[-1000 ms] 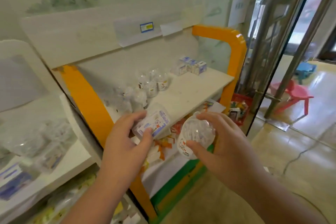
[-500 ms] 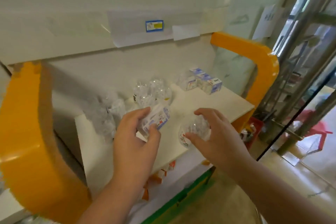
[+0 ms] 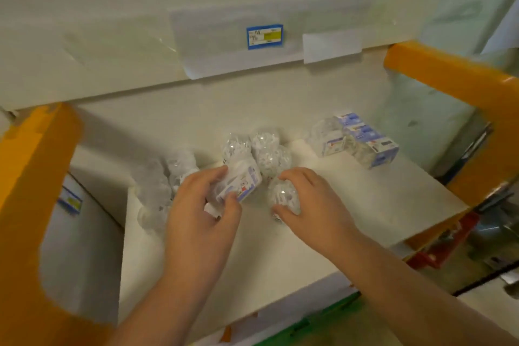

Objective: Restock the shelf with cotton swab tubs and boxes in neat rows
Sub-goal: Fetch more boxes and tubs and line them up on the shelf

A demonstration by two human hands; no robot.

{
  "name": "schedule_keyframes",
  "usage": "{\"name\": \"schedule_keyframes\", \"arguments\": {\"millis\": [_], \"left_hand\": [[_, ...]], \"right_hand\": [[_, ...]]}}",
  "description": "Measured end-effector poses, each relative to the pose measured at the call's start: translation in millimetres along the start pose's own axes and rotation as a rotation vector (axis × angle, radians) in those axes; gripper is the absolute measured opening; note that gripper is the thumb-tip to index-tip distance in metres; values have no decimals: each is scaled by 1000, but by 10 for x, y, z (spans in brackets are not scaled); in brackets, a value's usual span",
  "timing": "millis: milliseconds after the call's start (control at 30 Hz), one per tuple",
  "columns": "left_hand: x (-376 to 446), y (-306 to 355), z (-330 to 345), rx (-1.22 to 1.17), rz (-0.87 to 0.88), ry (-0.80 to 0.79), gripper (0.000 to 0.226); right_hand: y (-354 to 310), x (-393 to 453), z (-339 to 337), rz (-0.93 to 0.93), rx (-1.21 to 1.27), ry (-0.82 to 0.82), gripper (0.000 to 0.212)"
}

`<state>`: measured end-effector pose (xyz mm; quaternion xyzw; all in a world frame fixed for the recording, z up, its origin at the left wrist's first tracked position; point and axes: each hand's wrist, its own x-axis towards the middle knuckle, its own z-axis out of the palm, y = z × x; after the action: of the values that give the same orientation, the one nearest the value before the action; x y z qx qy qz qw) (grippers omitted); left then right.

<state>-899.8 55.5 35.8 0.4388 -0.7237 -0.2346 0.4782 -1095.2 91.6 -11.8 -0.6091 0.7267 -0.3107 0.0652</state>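
An orange shelf upright (image 3: 31, 166) frames the left edge of the white shelf board (image 3: 351, 205). At the board's back left stand blurred clear round swab tubs (image 3: 165, 177). The left hand (image 3: 202, 213) has fingers and thumb curled round a clear tub with a blue-and-white label (image 3: 241, 182), held tilted just in front of a cluster of upright clear tubs (image 3: 261, 149). The right hand (image 3: 311, 205) grips a clear round tub (image 3: 283, 196) resting on the board. Blue-and-white swab boxes (image 3: 362, 140) sit in a row at the back right, with bare board before them. An orange curved frame (image 3: 463, 84) bounds the right side.
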Motion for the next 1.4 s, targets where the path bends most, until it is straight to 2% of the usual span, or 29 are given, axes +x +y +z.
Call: {"name": "schedule_keyframes", "arguments": {"millis": [200, 367, 533, 633, 867, 1067, 1400], "left_hand": [[24, 210, 228, 82, -48, 69, 38], [86, 489, 505, 84, -95, 118, 31], [194, 823, 1015, 61, -86, 110, 29], [226, 969, 1422, 101, -37, 45, 30], [245, 716, 2360, 215, -40, -182, 35], [369, 458, 2747, 234, -79, -296, 32], [556, 208, 2890, 511, 151, -224, 38]], "right_hand": [[181, 128, -86, -127, 99, -57, 60], [513, 160, -490, -170, 149, -55, 58], [1000, 139, -997, -156, 122, -4, 53], [1333, 105, -1265, -128, 79, 24, 52], [1916, -14, -1627, -71, 80, 39, 52], [2081, -119, -1698, -50, 77, -17, 52], [2162, -76, -1648, -47, 100, -58, 49]]}}
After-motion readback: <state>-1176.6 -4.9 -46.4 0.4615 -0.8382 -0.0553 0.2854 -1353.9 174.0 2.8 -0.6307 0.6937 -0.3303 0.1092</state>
